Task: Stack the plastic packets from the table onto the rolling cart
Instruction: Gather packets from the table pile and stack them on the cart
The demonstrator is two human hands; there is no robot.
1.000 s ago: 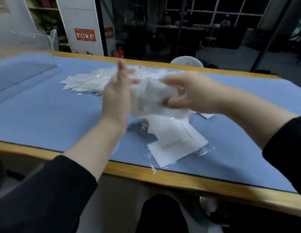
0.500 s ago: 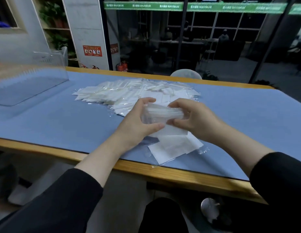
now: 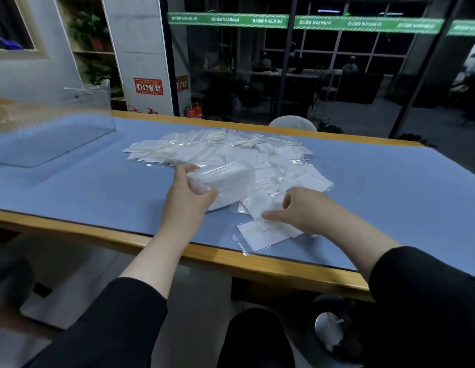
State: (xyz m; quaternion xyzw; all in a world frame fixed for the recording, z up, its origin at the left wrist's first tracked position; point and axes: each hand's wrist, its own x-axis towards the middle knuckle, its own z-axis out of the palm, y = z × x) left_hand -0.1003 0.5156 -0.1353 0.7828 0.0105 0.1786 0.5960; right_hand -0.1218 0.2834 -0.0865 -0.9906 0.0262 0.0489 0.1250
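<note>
Head view: one wide-angle frame, looking forward and down across a blue-topped surface (image 3: 72, 187) with a wooden edge.
Packets, loose: heap of clear plastic packets (image 3: 231, 150) with white inserts, spread over the middle of the surface, reaching toward its far edge.
Packets, held: a squared-up bundle of packets (image 3: 225, 176), raised just above the near side of the heap.
Left hand (image 3: 187, 200): grip closed round the left end of the bundle, thumb under the near side, fingers wrapped over the far side. Black sleeve at the forearm.
Right hand (image 3: 297, 208): low on the near packets (image 3: 265, 229), thumb and fingers curled into a narrow grip, pinching a white packet at the top of that small cluster. Apart from the bundle.
Near packets: a few lie flat close to the wooden edge, overlapping one another, just right of centre.
Clear bin (image 3: 45, 128): transparent container on the far left of the surface, blurred; contents cannot be made out.
Cart: cannot tell whether any part of it is in frame.
Background: glass wall, dark room beyond, green banner strip overhead.
</note>
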